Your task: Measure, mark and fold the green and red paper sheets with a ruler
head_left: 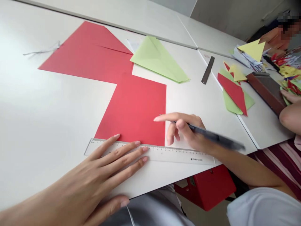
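My left hand [110, 169] lies spread, its fingertips pressing on a clear plastic ruler [169, 155]. The ruler runs along the near edge of a red paper sheet [138, 110], partly under my fingers. My right hand [188, 128] is held over the right side of this sheet, its forefinger stretched out. A dark pen [216, 138], blurred by motion, is gripped between its thumb and fingers, pointing back to the right. Farther off, a larger red sheet [89, 56] with a slit or crease meets the near one. Folded light green paper [160, 59] lies beside it.
A dark strip [208, 70] rests right of the green paper. Red and green paper pieces [234, 94], a brown-edged dark box [266, 91] and a container of paper strips [249, 58] are farther right. Another person's arm [291, 116] is at the right edge. A red stool [209, 188] stands below the table.
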The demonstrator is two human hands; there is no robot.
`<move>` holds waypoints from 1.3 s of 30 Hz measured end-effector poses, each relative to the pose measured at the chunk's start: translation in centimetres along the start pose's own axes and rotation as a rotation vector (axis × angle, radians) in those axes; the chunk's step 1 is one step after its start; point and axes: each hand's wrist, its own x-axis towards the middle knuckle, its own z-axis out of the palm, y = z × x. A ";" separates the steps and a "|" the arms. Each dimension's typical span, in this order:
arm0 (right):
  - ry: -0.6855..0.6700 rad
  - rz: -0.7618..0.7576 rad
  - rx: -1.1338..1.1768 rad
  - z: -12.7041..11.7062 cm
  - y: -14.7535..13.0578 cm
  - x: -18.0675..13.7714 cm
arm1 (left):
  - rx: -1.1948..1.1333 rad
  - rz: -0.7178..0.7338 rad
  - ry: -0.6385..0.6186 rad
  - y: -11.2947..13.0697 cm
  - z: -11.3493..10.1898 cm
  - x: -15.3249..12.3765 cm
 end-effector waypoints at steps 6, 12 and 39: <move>-0.165 -0.367 -0.719 -1.9 -1.7 -4.8 | 0.122 0.068 -0.037 0.0 -0.6 -0.4; -0.189 -0.276 -0.994 -2.1 0.6 -11.7 | 0.055 0.015 0.022 0.9 -1.5 -0.4; 0.606 -0.315 -0.850 -0.5 2.8 -17.9 | 0.151 -0.372 0.120 -1.8 -4.9 -0.6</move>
